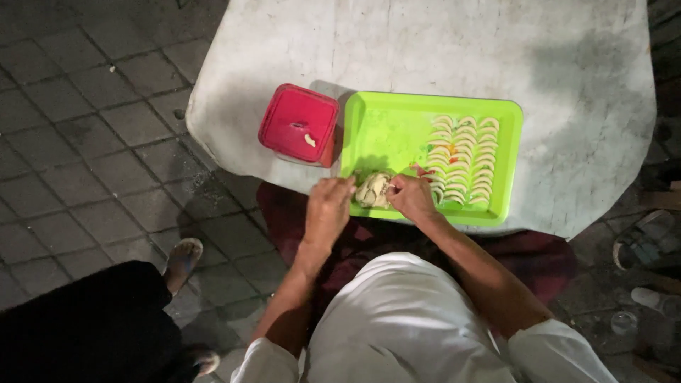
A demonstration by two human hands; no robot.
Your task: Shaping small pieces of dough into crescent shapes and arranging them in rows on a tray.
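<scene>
Pale dough pieces (374, 190) are pinched between fingers of the left hand (328, 209) and right hand (411, 197) at the near-left corner of a lime-green tray (386, 131). Rows of folded dumplings (464, 159) fill its right half. Left of it a red lidded box (298, 124) stands on the grey bench (440, 50); its contents are hidden. A sandalled foot (183, 259) rests on paving.

The green tray (383, 131) and red container (298, 124) looked like smooth, slightly glossy plastic; the bench (440, 50) was matt, rough, stained; the floor (78, 128) was rough paving.
</scene>
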